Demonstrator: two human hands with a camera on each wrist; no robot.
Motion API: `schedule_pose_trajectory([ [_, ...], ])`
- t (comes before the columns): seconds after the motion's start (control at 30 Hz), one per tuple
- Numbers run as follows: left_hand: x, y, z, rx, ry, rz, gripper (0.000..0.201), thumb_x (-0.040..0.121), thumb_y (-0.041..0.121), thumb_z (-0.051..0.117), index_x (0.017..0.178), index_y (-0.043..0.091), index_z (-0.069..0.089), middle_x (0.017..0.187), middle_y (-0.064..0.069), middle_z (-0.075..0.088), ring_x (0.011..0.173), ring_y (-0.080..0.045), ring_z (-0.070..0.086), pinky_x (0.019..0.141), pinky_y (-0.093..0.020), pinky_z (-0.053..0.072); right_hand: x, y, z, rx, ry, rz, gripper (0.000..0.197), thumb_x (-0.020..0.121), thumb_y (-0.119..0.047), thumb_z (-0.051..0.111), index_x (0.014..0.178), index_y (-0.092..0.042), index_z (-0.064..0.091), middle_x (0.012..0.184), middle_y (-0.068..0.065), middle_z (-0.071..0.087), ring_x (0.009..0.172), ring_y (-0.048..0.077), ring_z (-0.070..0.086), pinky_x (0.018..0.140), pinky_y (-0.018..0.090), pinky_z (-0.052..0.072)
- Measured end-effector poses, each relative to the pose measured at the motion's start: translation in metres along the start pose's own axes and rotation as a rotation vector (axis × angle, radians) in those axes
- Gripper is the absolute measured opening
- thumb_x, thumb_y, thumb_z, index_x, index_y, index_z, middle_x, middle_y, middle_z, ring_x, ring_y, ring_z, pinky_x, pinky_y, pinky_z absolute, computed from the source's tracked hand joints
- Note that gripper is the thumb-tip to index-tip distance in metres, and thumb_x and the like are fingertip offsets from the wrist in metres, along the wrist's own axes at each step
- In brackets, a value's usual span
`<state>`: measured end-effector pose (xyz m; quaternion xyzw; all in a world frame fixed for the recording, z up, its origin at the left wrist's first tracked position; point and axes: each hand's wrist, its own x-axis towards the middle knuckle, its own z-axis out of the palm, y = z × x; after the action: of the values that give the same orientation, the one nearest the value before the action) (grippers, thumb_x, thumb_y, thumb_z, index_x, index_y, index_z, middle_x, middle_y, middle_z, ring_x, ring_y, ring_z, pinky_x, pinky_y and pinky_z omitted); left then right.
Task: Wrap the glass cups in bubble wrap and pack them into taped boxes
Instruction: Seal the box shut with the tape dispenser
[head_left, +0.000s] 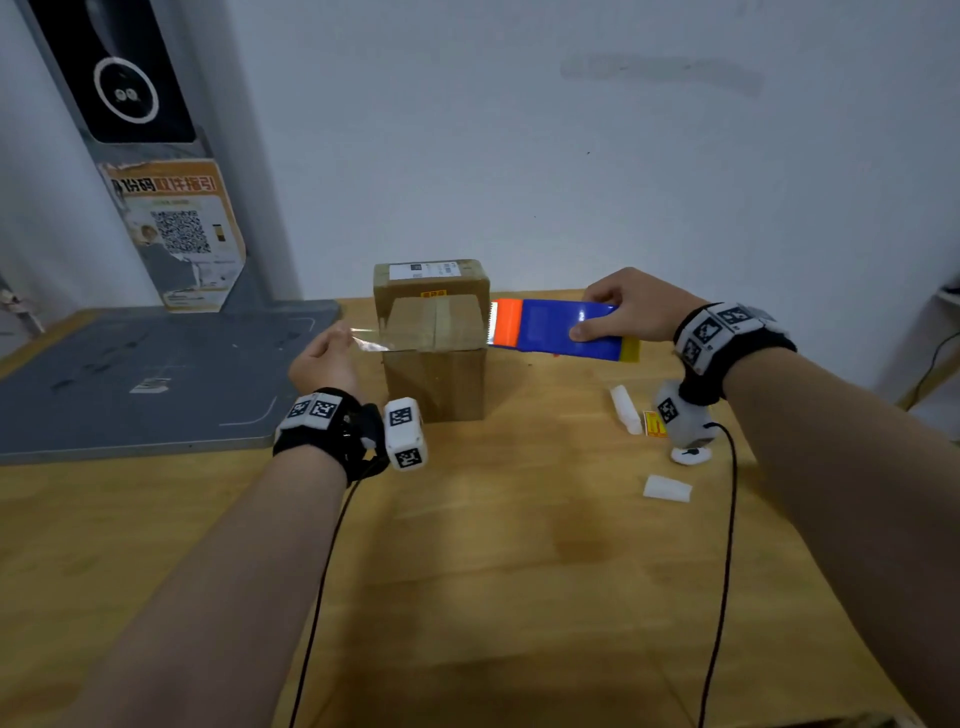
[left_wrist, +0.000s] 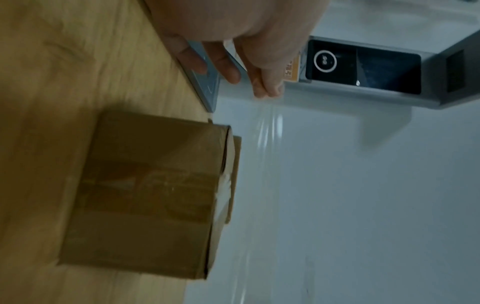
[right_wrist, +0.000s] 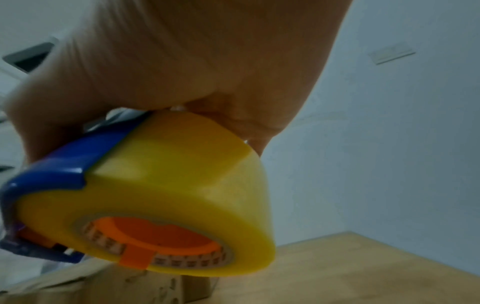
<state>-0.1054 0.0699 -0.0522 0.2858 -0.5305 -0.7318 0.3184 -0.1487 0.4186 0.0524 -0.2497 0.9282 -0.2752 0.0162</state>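
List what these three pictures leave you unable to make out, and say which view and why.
- Contents of the front box: closed flaps, head view.
- Shipping label text on the rear box: too small.
- Dispenser's cutter: cut off at the right wrist view's edge.
- Tape strip past the box: too faint, left wrist view.

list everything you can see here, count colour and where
cardboard box: 2, brown, centre of table, one behind the other
tape dispenser: 1, blue and orange, yellow roll, held right of the front box
clear tape strip: 1, transparent, stretched over the front box
table: 1, light wood
grey machine base: 1, left on table, orange QR poster on its column
white scraps: a few, right on table
left hand: pinches the tape end
right hand: grips the dispenser
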Motion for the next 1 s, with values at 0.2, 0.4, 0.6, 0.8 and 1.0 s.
schedule_pose_trajectory([
  [0.2,-0.008,-0.014,-0.007,0.019,-0.082,-0.027,0.023,0.093,0.036,0.072,0.112,0.023,0.078,0.097,0.016,0.076,0.098,-0.008,0.066,0.099,-0.040,0.053,-0.006,0.015,-0.006,-0.061,-0.004,0.066,0.025,0.082,-0.040,0.084,0.085,-0.017,0.073,0.085,0.008,0.072,0.075,0.018,0.064,0.074,0.034,0.049],
  [0.4,-0.016,-0.025,-0.007,0.022,-0.089,-0.042,0.028,0.094,0.039,0.072,0.115,0.023,0.077,0.104,0.013,0.077,0.101,-0.012,0.067,0.078,-0.029,0.052,-0.002,0.017,-0.009,-0.127,0.009,0.084,0.025,0.083,-0.042,0.082,0.087,-0.019,0.074,0.085,0.004,0.072,0.080,0.021,0.067,0.074,0.035,0.052],
  [0.6,-0.010,-0.031,-0.001,0.025,-0.076,-0.017,0.027,0.094,0.037,0.072,0.115,0.021,0.077,0.103,0.012,0.077,0.100,-0.011,0.066,0.092,-0.035,0.053,0.001,0.020,0.000,-0.138,0.014,0.109,0.026,0.082,-0.044,0.082,0.086,-0.020,0.072,0.085,0.002,0.071,0.080,0.020,0.066,0.073,0.034,0.051],
  [0.8,-0.005,-0.035,0.003,0.030,-0.090,-0.038,0.008,0.095,0.036,0.070,0.098,0.030,0.074,0.107,0.011,0.075,0.106,-0.014,0.066,0.095,-0.037,0.053,0.006,0.022,0.011,-0.138,0.010,0.126,0.026,0.081,-0.045,0.082,0.086,-0.020,0.074,0.087,0.003,0.072,0.084,0.022,0.068,0.076,0.038,0.053],
  [1.0,0.007,-0.036,0.002,0.086,-0.097,-0.038,0.012,0.095,0.041,0.070,0.100,0.031,0.075,0.106,0.015,0.075,0.104,-0.012,0.066,0.095,-0.039,0.054,0.019,0.022,0.018,-0.112,-0.006,0.130,0.028,0.080,-0.046,0.081,0.083,-0.020,0.073,0.084,0.004,0.071,0.081,0.024,0.067,0.076,0.040,0.053],
])
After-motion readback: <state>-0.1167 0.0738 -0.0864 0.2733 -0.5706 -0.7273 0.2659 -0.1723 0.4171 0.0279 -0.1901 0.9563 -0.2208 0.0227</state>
